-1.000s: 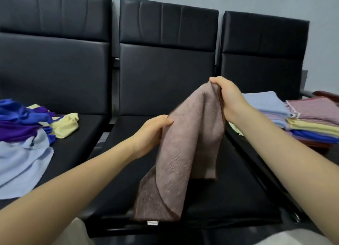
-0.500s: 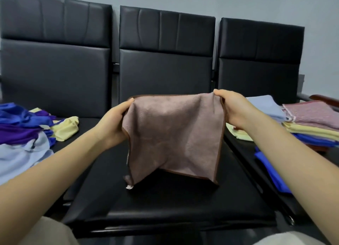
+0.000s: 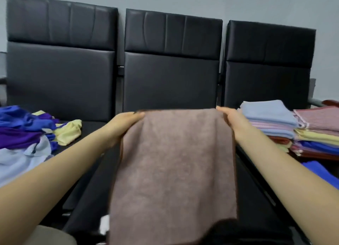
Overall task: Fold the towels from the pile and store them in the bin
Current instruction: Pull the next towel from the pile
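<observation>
Several folded towels (image 3: pixel 271 123) already sit stacked right of the middle black padded seat (image 3: pixel 170 83); a loose pile (image 3: pixel 27 134) waits left. Both hands, left hand (image 3: pixel 124 125) and right hand (image 3: pixel 233 122), pinch the brown terry towel's (image 3: pixel 172 167) top corners above that seat. Half a second ago it hung crooked; now it hangs flat.

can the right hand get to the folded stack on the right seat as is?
Probably not yet: the right hand grips the brown towel. The folded stack lies just beside it, unobstructed.
</observation>
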### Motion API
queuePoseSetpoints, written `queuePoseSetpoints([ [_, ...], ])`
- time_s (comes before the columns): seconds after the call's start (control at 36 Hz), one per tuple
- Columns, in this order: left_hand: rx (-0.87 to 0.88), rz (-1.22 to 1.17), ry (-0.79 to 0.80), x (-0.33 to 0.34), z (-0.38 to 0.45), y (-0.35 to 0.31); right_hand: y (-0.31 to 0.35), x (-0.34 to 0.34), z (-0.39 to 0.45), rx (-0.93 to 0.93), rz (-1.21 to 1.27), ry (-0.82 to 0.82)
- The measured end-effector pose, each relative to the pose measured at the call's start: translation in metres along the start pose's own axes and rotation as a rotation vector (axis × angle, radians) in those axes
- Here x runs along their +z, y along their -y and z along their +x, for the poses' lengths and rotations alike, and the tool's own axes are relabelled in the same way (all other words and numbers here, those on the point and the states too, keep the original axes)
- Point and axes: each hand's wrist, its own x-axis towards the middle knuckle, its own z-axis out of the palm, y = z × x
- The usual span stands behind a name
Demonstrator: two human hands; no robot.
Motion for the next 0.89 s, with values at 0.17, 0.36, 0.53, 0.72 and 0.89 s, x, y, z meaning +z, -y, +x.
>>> queuePoseSetpoints([
  [0.17,0.009,0.451,-0.204,-0.007,0.024,0.04,-0.069,-0.014,0.032,0.076,-0.135,-0.116],
  [0.36,0.134,0.788,-0.362,-0.02,0.05,0.067,-0.09,0.0,0.066,-0.136,-0.444,-0.332],
  [0.53,0.084,0.995,-0.307,-0.033,0.05,0.093,-0.105,0.018,0.086,0.0,-0.28,-0.294],
  [0.72,0.286,1.087,-0.106,-0.013,0.022,0.087,-0.106,0.029,0.05,-0.19,-0.572,-0.162],
  [0.89,0.368,0.902,0.115,0.014,-0.015,0.069,-0.1,0.041,-0.012,-0.325,-0.808,0.109],
])
